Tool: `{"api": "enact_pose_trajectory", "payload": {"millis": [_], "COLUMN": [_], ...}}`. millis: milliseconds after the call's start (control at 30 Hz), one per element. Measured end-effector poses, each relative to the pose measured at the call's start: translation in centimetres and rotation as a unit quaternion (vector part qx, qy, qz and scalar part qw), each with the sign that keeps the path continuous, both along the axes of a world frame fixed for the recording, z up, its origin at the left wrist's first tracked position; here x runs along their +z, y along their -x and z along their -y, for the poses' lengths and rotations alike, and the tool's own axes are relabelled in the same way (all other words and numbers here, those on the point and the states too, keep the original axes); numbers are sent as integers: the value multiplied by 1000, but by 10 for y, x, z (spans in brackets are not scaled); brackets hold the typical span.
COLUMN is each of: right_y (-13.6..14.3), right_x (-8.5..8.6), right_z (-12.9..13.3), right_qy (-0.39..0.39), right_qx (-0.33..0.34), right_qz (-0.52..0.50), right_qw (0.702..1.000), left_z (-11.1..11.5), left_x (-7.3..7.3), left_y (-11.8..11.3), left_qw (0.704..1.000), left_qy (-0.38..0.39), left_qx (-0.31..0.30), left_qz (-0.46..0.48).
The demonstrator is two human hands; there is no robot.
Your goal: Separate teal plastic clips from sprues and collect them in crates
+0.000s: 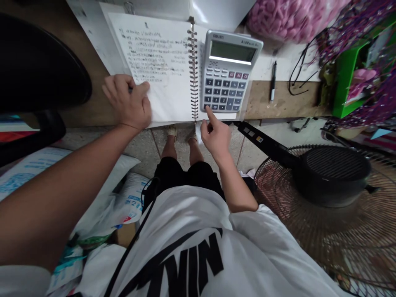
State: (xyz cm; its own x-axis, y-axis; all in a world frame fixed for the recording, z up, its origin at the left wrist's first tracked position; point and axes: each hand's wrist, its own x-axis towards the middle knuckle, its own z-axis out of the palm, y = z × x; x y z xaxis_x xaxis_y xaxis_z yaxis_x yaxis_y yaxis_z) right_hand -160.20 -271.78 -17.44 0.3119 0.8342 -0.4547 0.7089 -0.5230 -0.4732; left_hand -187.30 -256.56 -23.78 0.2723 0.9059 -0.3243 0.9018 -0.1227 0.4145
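My left hand rests on the lower left of a spiral-bound notebook with handwritten lines. Its fingers are curled, one of them by the last written line; a small dark bit shows between them, too little to name. On the notebook's right side lies a grey desk calculator with a blank-looking display. My right hand is at the calculator's lower left corner, index finger stretched onto the bottom-left key, the other fingers bent in and nothing visible held.
Right of the calculator lies a black pen on the desk edge. Farther right are a pink-filled bag, a black cord and a green box. A floor fan stands right; printed sacks lie left.
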Motion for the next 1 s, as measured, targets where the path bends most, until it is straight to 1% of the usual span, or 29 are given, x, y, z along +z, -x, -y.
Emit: {"api": "enact_pose_trajectory", "payload": {"millis": [67, 200, 300, 400, 533, 633, 733, 833, 933, 1000], "right_y": [-4, -16, -25, -30, -30, -28, -26, -27, -35, -42], "right_x": [5, 15, 17, 15, 10, 6, 1, -3, -4, -5], "right_z": [3, 10, 11, 11, 10, 3, -13, -22, -10, 5], "right_qy": [-11, -17, -21, -23, 2, 2, -11, -23, -41, -57], "right_qx": [-6, -39, -62, -75, -80, -53, -13, -2, -26, -71], "right_qz": [-6, -14, -5, 5, 16, 15, 8, 4, 11, 37], "right_qw": [1000, 999, 998, 997, 997, 998, 1000, 1000, 999, 995], "left_z": [0, -1, -1, -1, 0, 0, 0, 1, 2, 2], "left_x": [1, 0, -1, -1, -1, -1, -1, -1, -1, 0], "left_y": [0, 0, 0, 0, -1, -1, -1, -1, -2, -4], "left_qw": [1000, 1000, 1000, 1000, 1000, 1000, 1000, 1000, 1000, 1000], "left_qy": [1, 3, 3, 4, 1, -1, -5, -13, -15, -16], "left_qx": [-6, -11, -1, 2, 6, 2, -10, -6, 2, -1], "left_qz": [-3, -4, 1, 5, 4, -2, -10, -9, -7, -10]}}
